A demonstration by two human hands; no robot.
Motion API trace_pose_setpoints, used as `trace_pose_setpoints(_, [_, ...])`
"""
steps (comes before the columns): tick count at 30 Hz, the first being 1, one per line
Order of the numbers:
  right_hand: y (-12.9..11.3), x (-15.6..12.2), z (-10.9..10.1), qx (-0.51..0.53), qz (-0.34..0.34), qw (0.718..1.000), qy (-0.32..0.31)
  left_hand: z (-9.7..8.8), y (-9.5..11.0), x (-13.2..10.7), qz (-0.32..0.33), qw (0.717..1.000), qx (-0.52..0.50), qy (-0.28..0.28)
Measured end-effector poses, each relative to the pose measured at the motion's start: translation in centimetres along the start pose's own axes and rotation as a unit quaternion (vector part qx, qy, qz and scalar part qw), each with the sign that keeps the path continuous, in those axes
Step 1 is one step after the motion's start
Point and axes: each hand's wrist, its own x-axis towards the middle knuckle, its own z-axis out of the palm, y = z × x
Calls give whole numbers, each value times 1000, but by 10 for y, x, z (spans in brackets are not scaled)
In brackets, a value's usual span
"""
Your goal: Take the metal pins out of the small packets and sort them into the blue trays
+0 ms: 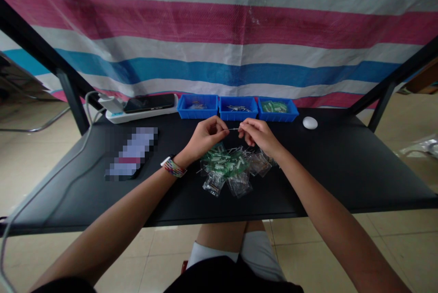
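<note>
My left hand (205, 138) and my right hand (258, 135) are raised just above a black table (342, 165), fingertips pinched toward each other. Between them stretches a thin metal pin or wire (234, 129), held at both ends. Right below the hands lies a pile of small clear plastic bags and green parts (231, 167). My left wrist wears a multicoloured band (174, 167).
Three blue bins (237, 108) stand in a row at the table's back edge, holding small parts. A phone (148, 102) rests on a white power strip (118, 115) at the back left. A white round object (310, 122) sits at the right. A blurred item (132, 154) lies on the left.
</note>
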Motion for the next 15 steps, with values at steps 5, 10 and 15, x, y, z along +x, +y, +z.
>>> trace_pose_setpoints(5, [-2, 0, 1, 14, 12, 1000, -18, 1, 0, 0, 2, 1000, -4, 5])
trace_pose_setpoints(10, [-4, -2, 1, 23, -7, 1000, -10, 0, 1, 0, -12, 1000, -2, 3])
trace_pose_setpoints(15, [-4, -2, 3, 17, -50, 998, 23, -5, 4, -1, -50, 998, 12, -35])
